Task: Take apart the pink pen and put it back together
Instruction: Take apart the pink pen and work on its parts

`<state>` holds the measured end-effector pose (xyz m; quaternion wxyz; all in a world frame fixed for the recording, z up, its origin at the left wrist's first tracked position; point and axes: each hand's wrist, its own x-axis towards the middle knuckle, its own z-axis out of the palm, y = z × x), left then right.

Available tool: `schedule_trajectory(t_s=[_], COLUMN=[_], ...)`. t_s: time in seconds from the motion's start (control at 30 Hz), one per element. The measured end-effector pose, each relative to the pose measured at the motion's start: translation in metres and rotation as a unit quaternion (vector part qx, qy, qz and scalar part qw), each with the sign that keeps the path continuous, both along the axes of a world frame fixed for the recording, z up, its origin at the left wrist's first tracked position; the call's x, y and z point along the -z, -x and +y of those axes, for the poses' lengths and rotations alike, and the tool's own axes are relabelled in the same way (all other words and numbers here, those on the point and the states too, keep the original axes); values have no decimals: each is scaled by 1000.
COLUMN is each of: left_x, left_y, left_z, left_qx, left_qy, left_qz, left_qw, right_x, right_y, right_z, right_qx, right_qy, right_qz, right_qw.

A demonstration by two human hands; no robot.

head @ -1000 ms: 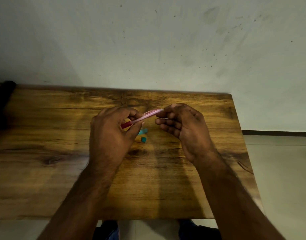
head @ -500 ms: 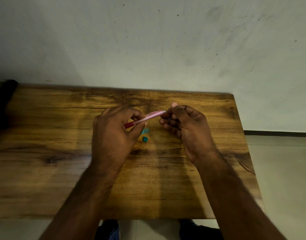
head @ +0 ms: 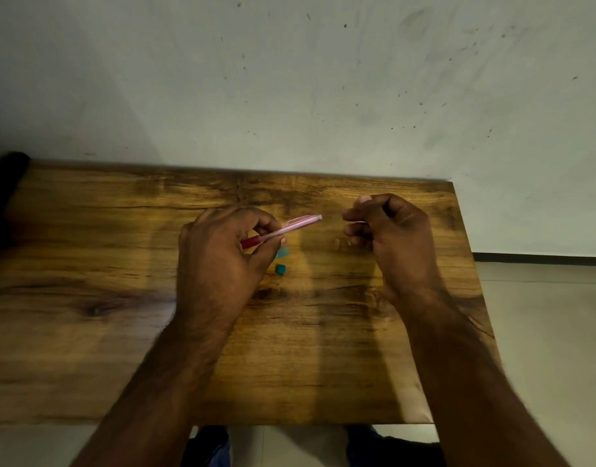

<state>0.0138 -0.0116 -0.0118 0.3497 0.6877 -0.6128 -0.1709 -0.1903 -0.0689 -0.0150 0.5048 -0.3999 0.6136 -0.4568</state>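
Observation:
My left hand (head: 222,261) grips the pink pen (head: 290,227) by its dark red lower end. The pale pink barrel points up and to the right, and its whitish end is free in the air. My right hand (head: 387,237) hovers a short way right of that end, apart from the pen. Its fingers are curled with thumb and fingertips pinched together, and I cannot tell whether a small part sits between them. Both hands are above the middle of the wooden table (head: 87,332).
Two small teal pieces (head: 280,269) lie on the table just below the pen, one partly hidden by my left thumb. A grey wall runs behind the table. A dark object (head: 5,183) sits at the far left edge. The floor is to the right.
My right hand was touching the pen's right end. It has pulled away to the right, leaving a gap. My left hand and the pen have stayed roughly in place.

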Motion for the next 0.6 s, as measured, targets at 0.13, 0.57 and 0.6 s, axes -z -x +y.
schedule_trajectory(t_s=[0.13, 0.57, 0.6], left_x=[-1, -3, -3], left_y=[0, 1, 2], left_z=[0, 1, 1], left_qx=[-1, -10, -10], left_qy=[-2, -6, -8], left_qz=[4, 5, 4], left_qw=[1000, 1000, 1000], right_x=[7, 5, 5], right_y=[24, 8, 8], right_z=[-4, 5, 5], right_qx=[-43, -166, -170], right_qy=[36, 1, -2], right_qz=[276, 460, 467], right_qw=[960, 872, 868])
